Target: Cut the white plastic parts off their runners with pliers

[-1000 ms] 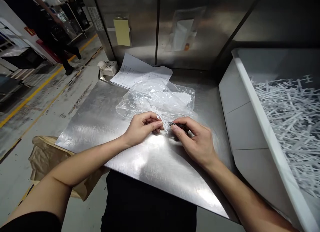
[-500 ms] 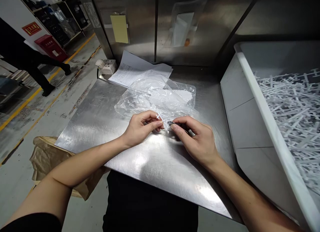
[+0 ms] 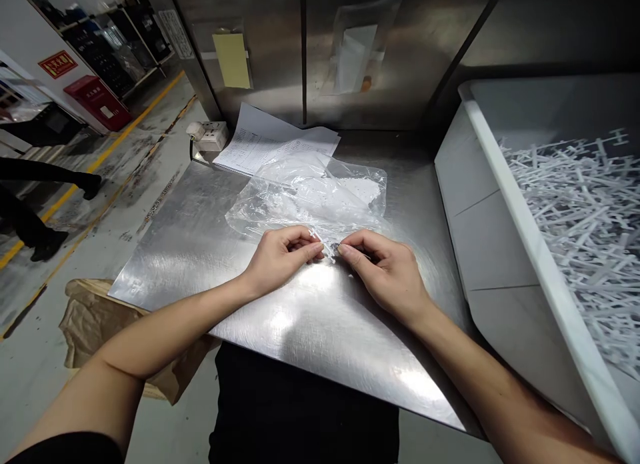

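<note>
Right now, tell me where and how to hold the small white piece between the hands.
Pinch the white piece around mid-length, coming from the left, as the left hand does. It looks thin and slanted, with small cross-bars, so a light pinch probably suits it. That leaves its right side open to the dark item in the right hand.

A power socket (image 3: 211, 137) sits at the far left corner of the desk (image 3: 300, 331). Papers (image 3: 250, 143) lie beside it along the far edge, partly under a plastic bag (image 3: 265, 203). Between the bag and the near edge, the left grip (image 3: 275, 261) has a strip (image 3: 329, 250) in it; the right grip (image 3: 387, 271) is to its right. Beyond the right edge stands a bin (image 3: 523, 234) with loose strips (image 3: 590, 237) inside. A paper sack (image 3: 95, 321) is below the near left corner.
</note>
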`<state>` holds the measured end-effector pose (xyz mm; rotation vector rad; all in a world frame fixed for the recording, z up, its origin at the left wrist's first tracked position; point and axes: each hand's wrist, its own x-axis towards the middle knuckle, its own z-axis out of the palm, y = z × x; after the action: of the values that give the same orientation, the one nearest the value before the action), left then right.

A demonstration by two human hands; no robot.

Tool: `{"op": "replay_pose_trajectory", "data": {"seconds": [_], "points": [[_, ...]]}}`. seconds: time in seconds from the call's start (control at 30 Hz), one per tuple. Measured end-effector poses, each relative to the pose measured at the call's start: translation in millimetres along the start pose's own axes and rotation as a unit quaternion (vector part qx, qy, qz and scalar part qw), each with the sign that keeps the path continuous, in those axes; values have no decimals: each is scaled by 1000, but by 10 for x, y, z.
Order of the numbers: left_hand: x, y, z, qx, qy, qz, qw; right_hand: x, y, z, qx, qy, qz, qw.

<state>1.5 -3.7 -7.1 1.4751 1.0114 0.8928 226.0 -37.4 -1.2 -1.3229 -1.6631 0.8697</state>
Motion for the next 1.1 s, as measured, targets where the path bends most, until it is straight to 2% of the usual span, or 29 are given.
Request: {"op": "replay_pose_trajectory", "data": {"seconds": [0.1, 0.23, 0.4, 0.63, 0.9, 1.1], "points": [[6, 12, -1, 38, 7, 2, 999, 5, -2, -12, -1, -11, 17, 1000], [30, 4, -8, 71, 28, 38, 996, -3, 12, -10, -5, -7, 24, 1000], [44, -20, -31, 58, 49, 51, 996, -19, -10, 1, 27, 25, -10, 999], [28, -18, -33, 78, 62, 87, 991, -58, -80, -1, 20, 6, -55, 998], [15, -1, -42, 119, 56, 112, 985, -69, -110, 4, -12, -4, -69, 998], [9, -8, -28, 113, 57, 113, 986, -64, -105, 18, -11, 3, -67, 998]]}}
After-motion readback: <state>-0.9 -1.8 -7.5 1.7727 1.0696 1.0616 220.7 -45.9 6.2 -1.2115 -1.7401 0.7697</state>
